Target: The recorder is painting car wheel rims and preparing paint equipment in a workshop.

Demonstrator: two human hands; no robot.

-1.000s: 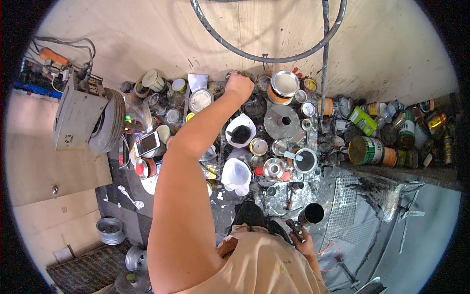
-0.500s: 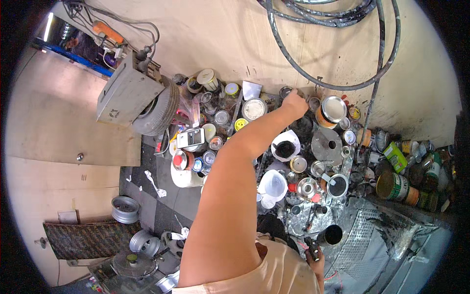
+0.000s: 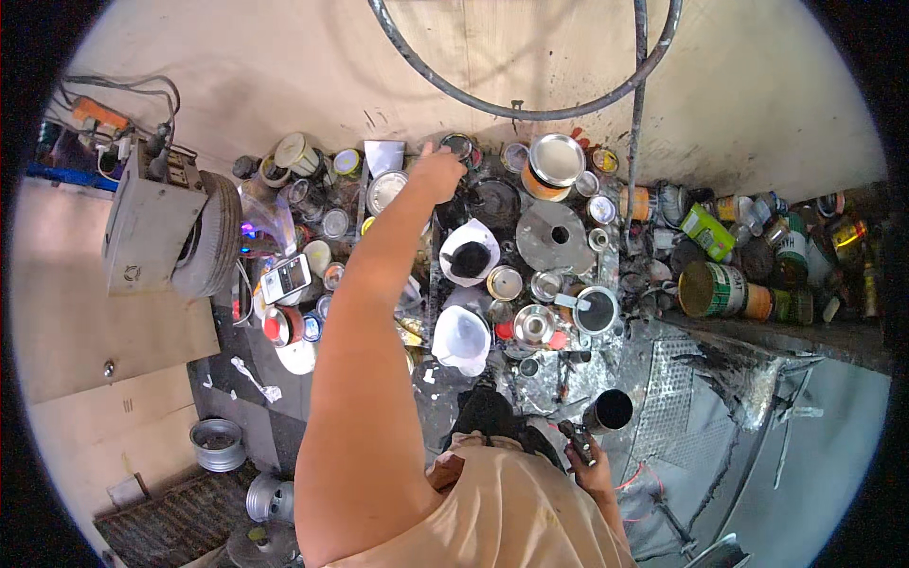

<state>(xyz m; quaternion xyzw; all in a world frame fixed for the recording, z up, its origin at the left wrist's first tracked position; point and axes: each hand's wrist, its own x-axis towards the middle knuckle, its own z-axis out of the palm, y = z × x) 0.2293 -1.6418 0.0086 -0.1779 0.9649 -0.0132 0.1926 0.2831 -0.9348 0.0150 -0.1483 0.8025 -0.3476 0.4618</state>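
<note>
My left hand (image 3: pixel 437 173) reaches to the back of the crowded bench, its fingers beside a small round tin (image 3: pixel 457 145) near the wall. Whether they grip it is not clear. Low on the right, my right hand (image 3: pixel 592 467) is closed around a dark metal tool (image 3: pixel 574 436) that looks like a spray gun. Beside this tool is a black open cup (image 3: pixel 608 410); I cannot tell if they are joined. Nearer than my left hand lie a white paper funnel with a black middle (image 3: pixel 470 254) and a second white paper-lined cup (image 3: pixel 462 339).
A tall paint can (image 3: pixel 556 163) stands near the wall, behind a grey disc (image 3: pixel 551 237). A tin of dark paint (image 3: pixel 597 310) holds a flat stick. On the left are a phone (image 3: pixel 285 278) and a tire (image 3: pixel 208 232). Heaped cans (image 3: pixel 712 289) crowd the right; a hose (image 3: pixel 530 115) hangs above.
The view has shifted, moving the bench left and up in the picture. My left hand has gone from the right side of the tin to its left. My right hand keeps its tool.
</note>
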